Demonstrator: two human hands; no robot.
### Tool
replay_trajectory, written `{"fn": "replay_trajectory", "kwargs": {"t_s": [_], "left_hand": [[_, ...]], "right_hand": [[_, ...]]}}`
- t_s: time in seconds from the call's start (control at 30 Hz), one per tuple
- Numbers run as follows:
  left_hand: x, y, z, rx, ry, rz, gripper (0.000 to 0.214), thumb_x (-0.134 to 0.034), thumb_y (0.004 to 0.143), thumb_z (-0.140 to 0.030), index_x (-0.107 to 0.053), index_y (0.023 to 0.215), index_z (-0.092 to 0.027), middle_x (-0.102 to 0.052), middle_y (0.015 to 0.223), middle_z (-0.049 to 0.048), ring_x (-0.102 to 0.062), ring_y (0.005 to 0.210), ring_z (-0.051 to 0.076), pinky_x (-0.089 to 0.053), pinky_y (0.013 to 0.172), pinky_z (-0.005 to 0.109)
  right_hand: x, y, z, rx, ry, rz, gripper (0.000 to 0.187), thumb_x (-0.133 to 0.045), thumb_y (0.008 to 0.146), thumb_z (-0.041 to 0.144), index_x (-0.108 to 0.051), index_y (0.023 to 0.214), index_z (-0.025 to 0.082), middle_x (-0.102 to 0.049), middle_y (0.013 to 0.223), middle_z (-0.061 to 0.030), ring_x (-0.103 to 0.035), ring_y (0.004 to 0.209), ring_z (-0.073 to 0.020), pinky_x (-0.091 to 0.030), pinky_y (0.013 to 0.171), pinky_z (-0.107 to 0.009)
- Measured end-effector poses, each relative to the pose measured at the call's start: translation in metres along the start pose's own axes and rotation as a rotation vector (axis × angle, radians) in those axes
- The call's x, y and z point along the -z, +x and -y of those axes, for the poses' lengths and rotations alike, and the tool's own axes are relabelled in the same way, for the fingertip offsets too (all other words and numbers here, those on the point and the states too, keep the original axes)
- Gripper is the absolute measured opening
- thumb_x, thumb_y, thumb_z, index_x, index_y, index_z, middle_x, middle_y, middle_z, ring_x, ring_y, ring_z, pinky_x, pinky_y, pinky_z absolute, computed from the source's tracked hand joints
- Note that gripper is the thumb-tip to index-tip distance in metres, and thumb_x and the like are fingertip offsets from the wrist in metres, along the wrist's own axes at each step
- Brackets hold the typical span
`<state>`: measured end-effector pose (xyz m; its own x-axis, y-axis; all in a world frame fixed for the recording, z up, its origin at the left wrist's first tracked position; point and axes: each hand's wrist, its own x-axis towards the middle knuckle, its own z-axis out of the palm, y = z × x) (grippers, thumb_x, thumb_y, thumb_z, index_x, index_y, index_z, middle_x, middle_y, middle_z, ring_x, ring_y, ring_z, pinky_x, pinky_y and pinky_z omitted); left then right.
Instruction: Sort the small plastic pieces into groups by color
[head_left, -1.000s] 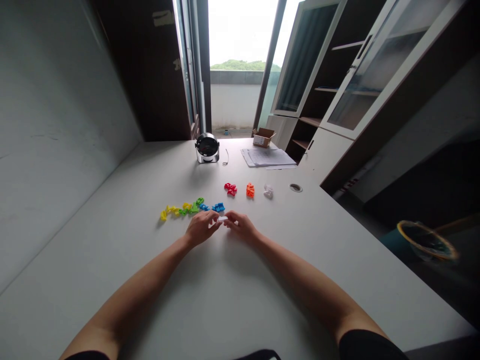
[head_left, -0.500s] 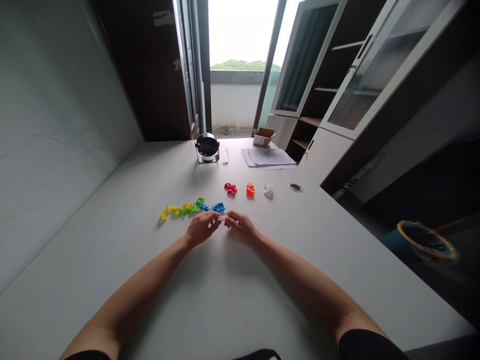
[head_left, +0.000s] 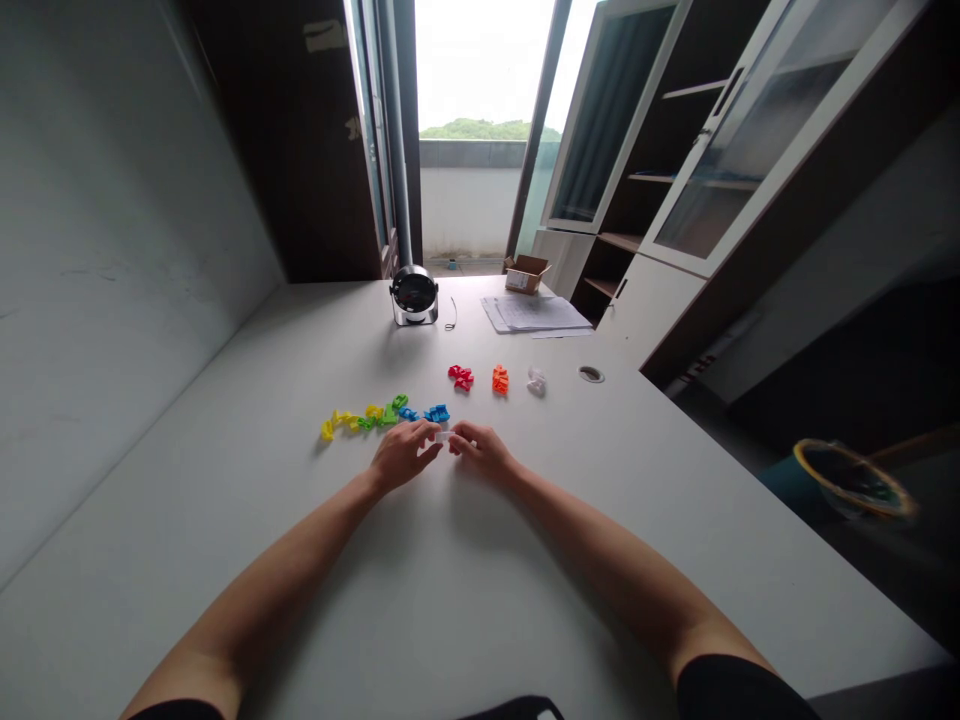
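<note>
Fingertips (head_left: 429, 433) of both hands closed on a small white plastic piece (head_left: 444, 436), pinched between them just above the tabletop; left hand (head_left: 405, 453) and right hand (head_left: 484, 452) nearly meeting around it. Exact finger contact too small to tell. Just ahead: blue plastic clips (head_left: 437, 414), then green plastic clips (head_left: 388, 413) and yellow plastic clips (head_left: 345, 421) in a loose line running left across the white table (head_left: 225, 490). Farther ahead, well apart: red plastic clips (head_left: 461, 377), orange plastic clips (head_left: 500, 380), translucent white plastic clips (head_left: 535, 382). Right of these, a cable grommet (head_left: 591, 374). At the far end: a round metal-framed device (head_left: 414, 296), thin black cable (head_left: 451, 314), stacked papers (head_left: 532, 314), open cardboard box (head_left: 526, 275)
</note>
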<state>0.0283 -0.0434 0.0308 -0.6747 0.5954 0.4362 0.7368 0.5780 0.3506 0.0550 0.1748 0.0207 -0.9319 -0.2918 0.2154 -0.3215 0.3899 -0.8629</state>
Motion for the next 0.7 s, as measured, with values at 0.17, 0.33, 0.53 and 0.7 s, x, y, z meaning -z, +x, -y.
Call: {"fn": "replay_trajectory", "kwargs": {"t_s": [0.17,0.33,0.53,0.7], "left_hand": [[0.0018,0.0001,-0.0014,-0.008,-0.013,-0.019,0.023,-0.05,0.097,-0.039,-0.064,0.103,-0.022,-0.068,0.084,0.0018,-0.061,0.073,0.013,-0.045,0.073,0.028],[0.0022,0.0005,-0.0016,0.011,-0.015,-0.015,0.025,-0.048,0.098,-0.04,-0.065,0.098,-0.022,-0.067,0.078,0.0012,-0.06,0.071,0.013,-0.043,0.071,0.027],[0.0029,0.0009,-0.0022,-0.007,-0.009,0.031,0.03,-0.046,0.098,-0.043,-0.064,0.09,-0.02,-0.066,0.076,0.0018,-0.059,0.071,0.013,-0.041,0.071,0.027],[0.0016,0.0012,0.0002,-0.017,-0.012,0.047,0.033,-0.045,0.099,-0.046,-0.064,0.091,-0.02,-0.065,0.075,0.0021,-0.059,0.071,0.014,-0.04,0.07,0.027]], "right_hand": [[-0.0002,0.0001,-0.0004,-0.011,-0.005,-0.012,0.034,-0.049,0.097,0.048,-0.063,0.089,0.018,-0.068,0.078,-0.0018,-0.059,0.068,-0.0121,-0.045,0.068,-0.024],[-0.0022,-0.0007,-0.002,0.051,-0.031,-0.062,0.028,-0.056,0.093,0.042,-0.06,0.112,0.021,-0.063,0.076,0.0015,-0.055,0.067,-0.011,-0.043,0.066,-0.022],[-0.0024,-0.0018,0.0003,0.065,-0.077,-0.086,0.023,-0.058,0.092,0.041,-0.061,0.097,0.019,-0.056,0.071,0.0025,-0.048,0.063,-0.0092,-0.039,0.061,-0.02],[-0.0024,-0.0015,0.0025,0.055,-0.09,-0.083,0.027,-0.056,0.093,0.045,-0.062,0.095,0.018,-0.056,0.069,0.0024,-0.046,0.062,-0.0091,-0.039,0.061,-0.02]]}}
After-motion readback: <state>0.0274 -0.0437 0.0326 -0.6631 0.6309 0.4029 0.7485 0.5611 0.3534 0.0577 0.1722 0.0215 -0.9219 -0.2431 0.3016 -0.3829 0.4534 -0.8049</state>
